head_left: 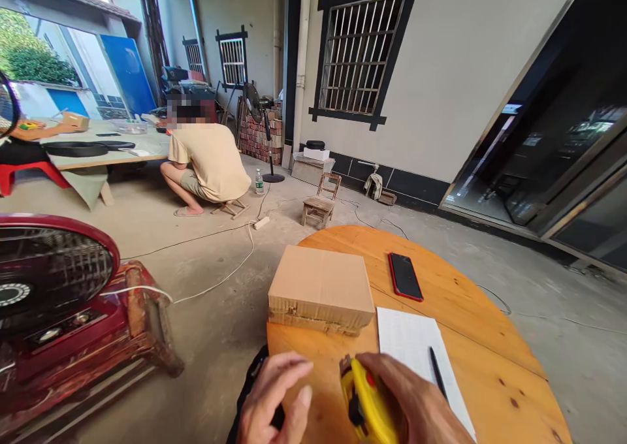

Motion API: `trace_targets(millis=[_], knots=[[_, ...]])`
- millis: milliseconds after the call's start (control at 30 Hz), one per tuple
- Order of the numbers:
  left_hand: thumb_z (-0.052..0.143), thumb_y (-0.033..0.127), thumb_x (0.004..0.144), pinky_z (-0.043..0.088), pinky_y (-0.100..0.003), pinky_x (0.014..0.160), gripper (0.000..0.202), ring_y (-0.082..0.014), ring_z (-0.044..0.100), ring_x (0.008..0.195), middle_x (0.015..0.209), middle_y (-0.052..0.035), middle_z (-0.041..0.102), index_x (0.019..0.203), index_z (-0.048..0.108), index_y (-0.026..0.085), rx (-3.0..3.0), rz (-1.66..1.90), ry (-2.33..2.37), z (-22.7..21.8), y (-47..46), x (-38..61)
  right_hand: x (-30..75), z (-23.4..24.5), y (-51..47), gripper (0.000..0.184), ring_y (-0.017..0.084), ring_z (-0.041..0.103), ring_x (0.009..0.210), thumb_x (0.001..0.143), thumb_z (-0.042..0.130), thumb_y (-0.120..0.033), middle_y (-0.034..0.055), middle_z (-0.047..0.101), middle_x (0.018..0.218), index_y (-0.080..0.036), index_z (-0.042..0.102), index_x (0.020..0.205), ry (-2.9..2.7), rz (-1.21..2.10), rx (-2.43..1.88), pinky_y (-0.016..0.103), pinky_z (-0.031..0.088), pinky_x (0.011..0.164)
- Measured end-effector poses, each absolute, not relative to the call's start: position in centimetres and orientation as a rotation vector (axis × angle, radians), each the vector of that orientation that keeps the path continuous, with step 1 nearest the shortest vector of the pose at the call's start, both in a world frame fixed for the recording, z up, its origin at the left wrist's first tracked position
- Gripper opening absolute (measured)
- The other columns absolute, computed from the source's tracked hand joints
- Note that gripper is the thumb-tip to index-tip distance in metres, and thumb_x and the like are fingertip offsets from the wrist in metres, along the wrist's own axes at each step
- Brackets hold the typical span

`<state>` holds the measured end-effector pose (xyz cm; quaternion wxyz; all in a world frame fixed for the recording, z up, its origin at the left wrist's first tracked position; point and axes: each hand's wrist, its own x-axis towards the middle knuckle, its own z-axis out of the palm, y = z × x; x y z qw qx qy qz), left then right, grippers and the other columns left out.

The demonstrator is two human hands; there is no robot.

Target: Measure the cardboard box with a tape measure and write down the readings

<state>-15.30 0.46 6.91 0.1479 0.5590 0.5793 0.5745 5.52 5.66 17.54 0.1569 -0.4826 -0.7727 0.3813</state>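
My right hand (416, 405) is wrapped round a yellow tape measure (365, 405) at the near edge of a round wooden table (470, 313). My left hand (274, 398) rests beside it with fingers loosely spread, holding nothing, over something black at the table's edge. A flat cardboard stack (321, 288) lies just beyond both hands. To its right are a sheet of white paper (409, 339) with a black pen (437, 371) on it, and a red-edged phone (405, 275).
A red fan (53, 268) on a worn red stand sits at my left. Another person (208, 163) squats on the concrete floor with their back to me, near a low table (98, 147). Cables (215, 281), a small wooden chair (321, 202) and a standing fan (259, 124) lie beyond.
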Motion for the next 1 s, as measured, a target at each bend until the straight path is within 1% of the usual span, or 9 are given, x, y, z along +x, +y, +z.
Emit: trace_targets(millis=[133,300,367,467,600,700,800,900,1000], knots=[[0.058,0.045,0.091,0.055,-0.038,0.099,0.030,-0.0252,0.066,0.112,0.124,-0.0079,0.066,0.110,0.072,0.027,1.445,1.710,1.857,6.8,1.7,-19.0,3.1,19.5,11.4,0.053,0.028,0.063,0.104,0.074,0.071,-0.023,0.0097,0.064,0.124,-0.024,0.063,0.126,-2.403,0.660,-1.186,0.039,0.050,0.091],[0.057,0.050,0.090,0.052,-0.043,0.102,0.043,-0.0279,0.060,0.122,0.138,-0.0092,0.059,0.125,0.064,0.026,1.274,1.747,1.850,6.2,4.5,-20.6,-1.3,19.4,18.8,0.059,0.032,0.058,0.118,0.071,0.070,-0.018,0.0153,0.063,0.128,-0.016,0.061,0.130,-2.600,0.454,-1.116,0.046,0.043,0.103],[0.056,0.051,0.091,0.052,-0.044,0.103,0.048,-0.0290,0.058,0.126,0.143,-0.0095,0.055,0.133,0.059,0.027,1.207,1.718,1.810,5.8,5.6,-20.5,-1.9,19.1,20.0,0.062,0.033,0.055,0.125,0.072,0.073,-0.024,0.0155,0.059,0.137,-0.016,0.061,0.132,-2.638,0.490,-1.091,0.047,0.039,0.109],[0.055,0.053,0.092,0.049,-0.044,0.105,0.058,-0.0297,0.053,0.132,0.150,-0.0101,0.050,0.143,0.048,0.027,1.127,1.637,1.720,5.3,6.7,-20.1,-0.4,18.6,19.9,0.061,0.036,0.046,0.136,0.082,0.068,-0.043,0.0184,0.047,0.150,-0.014,0.058,0.135,-2.475,0.584,-1.156,0.051,0.036,0.112],[0.056,0.058,0.090,0.051,-0.041,0.102,0.070,-0.0289,0.058,0.128,0.141,-0.0089,0.059,0.151,0.037,0.029,0.991,1.558,1.581,5.7,7.5,-19.8,3.2,17.3,17.6,0.059,0.038,0.056,0.124,0.090,0.057,-0.050,0.0226,0.056,0.141,-0.011,0.056,0.135,-2.014,0.831,-1.449,0.055,0.045,0.100],[0.057,0.060,0.089,0.053,-0.041,0.100,0.070,-0.0298,0.060,0.125,0.134,-0.0075,0.064,0.151,0.039,0.031,0.938,1.527,1.659,6.1,8.6,-19.9,4.5,15.9,16.1,0.060,0.032,0.062,0.118,0.095,0.049,-0.052,0.0208,0.061,0.136,-0.011,0.051,0.139,-1.882,0.948,-1.519,0.046,0.052,0.094],[0.059,0.057,0.089,0.044,-0.043,0.111,0.070,-0.0292,0.058,0.127,0.135,-0.0063,0.063,0.150,0.040,0.030,1.016,1.561,1.669,6.1,10.3,-20.2,5.4,14.9,15.4,0.057,0.025,0.066,0.112,0.099,0.044,-0.050,0.0179,0.062,0.135,-0.012,0.047,0.142,-1.846,0.992,-1.478,0.037,0.057,0.087],[0.058,0.057,0.090,0.039,-0.045,0.115,0.072,-0.0299,0.054,0.132,0.139,-0.0084,0.060,0.152,0.037,0.027,1.125,1.540,1.671,5.8,11.2,-20.5,8.0,14.5,14.4,0.042,0.021,0.069,0.102,0.100,0.043,-0.040,0.0126,0.069,0.124,-0.016,0.057,0.132,-1.931,0.879,-1.482,0.033,0.056,0.081],[0.059,0.057,0.088,0.034,-0.049,0.117,0.081,-0.0330,0.044,0.139,0.151,-0.0121,0.047,0.155,0.030,0.022,1.226,1.597,1.800,5.8,9.6,-20.0,12.9,13.1,12.6,0.028,0.021,0.069,0.086,0.097,0.047,-0.028,0.0091,0.074,0.104,-0.018,0.068,0.112,-2.068,0.657,-1.572,0.033,0.053,0.074]])
